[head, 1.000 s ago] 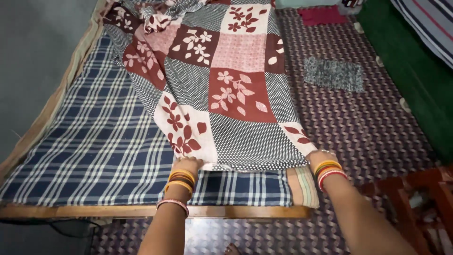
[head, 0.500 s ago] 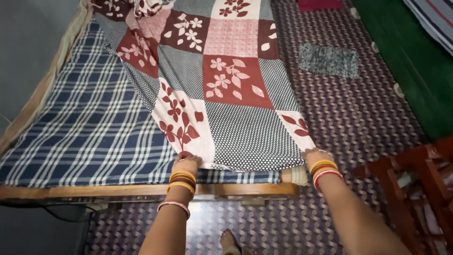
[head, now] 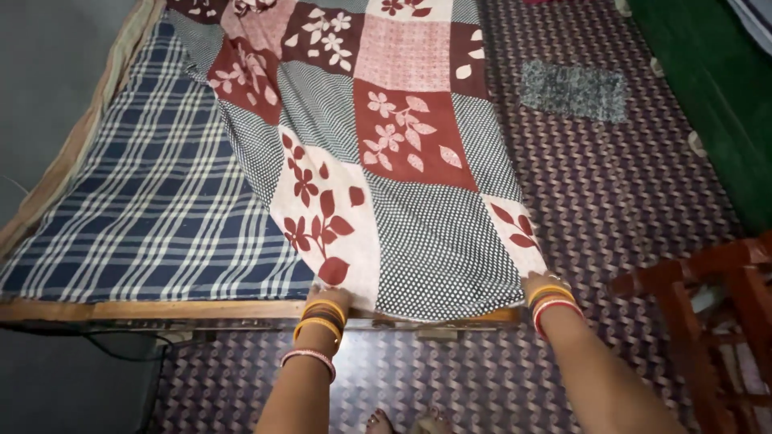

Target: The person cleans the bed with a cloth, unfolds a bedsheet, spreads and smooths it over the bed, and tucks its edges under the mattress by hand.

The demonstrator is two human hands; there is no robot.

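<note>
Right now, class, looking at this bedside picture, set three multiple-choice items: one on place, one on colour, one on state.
1. Where are both hands?
A. At the bed's near edge
B. On the green mat
C. On the wooden chair

2. What colour is the checked mattress cover?
A. Yellow
B. Blue and white
C. Plain black

3. How does the patchwork sheet lie?
A. Rolled up
B. Folded small
C. Spread lengthwise along the bed

Answers:
A: left hand and right hand grip the patchwork sheet at the bed frame.
B: mattress cover shows blue checks.
C: it runs flat, unrolled.
</note>
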